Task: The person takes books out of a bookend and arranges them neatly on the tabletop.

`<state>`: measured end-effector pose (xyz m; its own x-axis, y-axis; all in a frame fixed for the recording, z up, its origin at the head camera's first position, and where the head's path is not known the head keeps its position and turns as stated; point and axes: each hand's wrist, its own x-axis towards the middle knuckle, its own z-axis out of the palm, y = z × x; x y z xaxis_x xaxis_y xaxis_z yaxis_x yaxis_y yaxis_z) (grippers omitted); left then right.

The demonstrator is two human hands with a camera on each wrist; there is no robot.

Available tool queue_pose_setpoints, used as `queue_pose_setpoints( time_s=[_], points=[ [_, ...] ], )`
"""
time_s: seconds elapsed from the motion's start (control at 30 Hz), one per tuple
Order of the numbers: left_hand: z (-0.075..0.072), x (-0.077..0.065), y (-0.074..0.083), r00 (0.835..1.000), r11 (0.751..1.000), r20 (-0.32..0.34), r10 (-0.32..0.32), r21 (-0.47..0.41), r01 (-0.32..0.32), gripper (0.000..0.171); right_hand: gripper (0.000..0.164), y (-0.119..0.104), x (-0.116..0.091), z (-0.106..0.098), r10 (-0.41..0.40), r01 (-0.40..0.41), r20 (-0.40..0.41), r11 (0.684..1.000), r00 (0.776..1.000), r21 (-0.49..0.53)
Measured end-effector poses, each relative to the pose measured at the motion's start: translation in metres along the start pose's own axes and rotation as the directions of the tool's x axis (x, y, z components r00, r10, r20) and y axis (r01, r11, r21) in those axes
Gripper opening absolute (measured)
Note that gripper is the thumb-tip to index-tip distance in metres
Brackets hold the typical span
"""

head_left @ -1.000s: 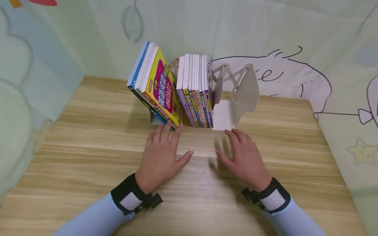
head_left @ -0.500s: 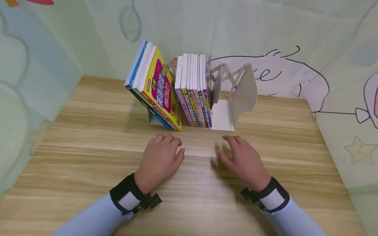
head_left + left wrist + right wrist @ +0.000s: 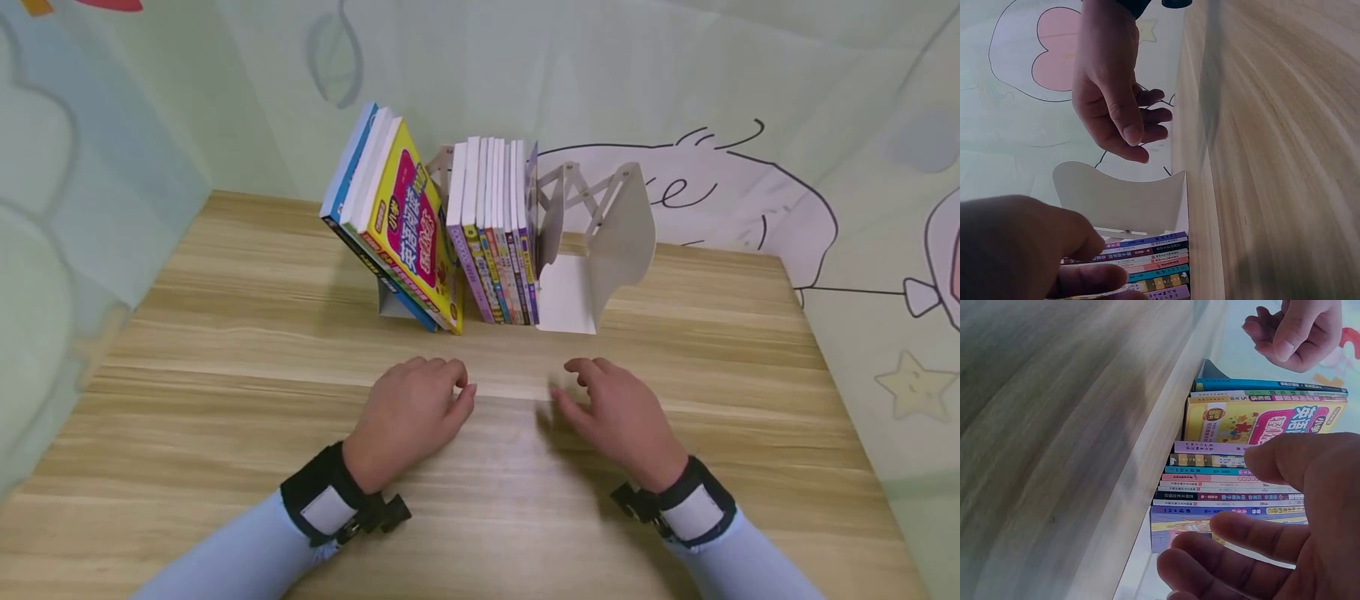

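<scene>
My left hand (image 3: pixel 412 417) hovers in front of the tall books with its fingers loosely curled and nothing in them. Level with it, my right hand (image 3: pixel 622 417) hangs relaxed before the bookend rack's right side, also holding nothing. A white folding book rack (image 3: pixel 567 292) stands at the back. In its left section a yellow book (image 3: pixel 408 225) leans left against a white-edged book and a blue book (image 3: pixel 347 179). Several thinner books (image 3: pixel 495 233) stand close together in the middle section. In the right wrist view, their spines, including a purple book (image 3: pixel 1172 531), show beyond my fingers.
The wood-grain table (image 3: pixel 480 500) lies under both hands and reaches to the wall. A printed curtain (image 3: pixel 262 100) with cartoon drawings closes off the back and sides. The rack's right end plate (image 3: pixel 626 225) stands upright, apart from the books.
My left hand has drawn back from the foot of the yellow book and its fingers have curled loosely. My right hand has pulled back slightly from the rack. The books have stayed put.
</scene>
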<state>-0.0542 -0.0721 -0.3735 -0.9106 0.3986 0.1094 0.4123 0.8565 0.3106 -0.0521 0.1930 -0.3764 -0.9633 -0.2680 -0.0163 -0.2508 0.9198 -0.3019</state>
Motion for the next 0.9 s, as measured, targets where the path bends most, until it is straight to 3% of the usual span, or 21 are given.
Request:
queue_pose_setpoints(
  time_s=[0.17, 0.3, 0.47, 0.67, 0.9],
  points=[
    [0.000, 0.002, 0.002, 0.997, 0.997, -0.022, 0.074, -0.006, -0.074, 0.022, 0.045, 0.001, -0.002, 0.000, -0.002, 0.002, -0.019, 1.000, 1.000, -0.002],
    [-0.002, 0.005, 0.003, 0.988, 0.988, 0.002, 0.156, -0.003, -0.155, 0.024, 0.044, 0.002, -0.003, 0.001, 0.003, -0.003, -0.020, 1.000, 1.000, 0.002],
    [-0.003, 0.010, 0.006, 0.978, 0.978, 0.018, 0.209, 0.003, -0.209, 0.030, 0.043, 0.003, -0.006, 0.002, 0.015, -0.015, -0.019, 1.000, 1.000, -0.004],
    [-0.012, 0.022, 0.016, 0.956, 0.959, -0.074, 0.284, 0.014, -0.284, 0.038, 0.041, 0.007, -0.008, 0.002, 0.004, -0.005, -0.036, 1.000, 0.999, -0.014],
    [-0.027, 0.038, 0.029, 0.939, 0.954, -0.174, 0.296, 0.006, -0.300, 0.052, 0.042, 0.008, -0.008, 0.003, -0.009, 0.008, -0.046, 1.000, 0.999, -0.009]
  ],
)
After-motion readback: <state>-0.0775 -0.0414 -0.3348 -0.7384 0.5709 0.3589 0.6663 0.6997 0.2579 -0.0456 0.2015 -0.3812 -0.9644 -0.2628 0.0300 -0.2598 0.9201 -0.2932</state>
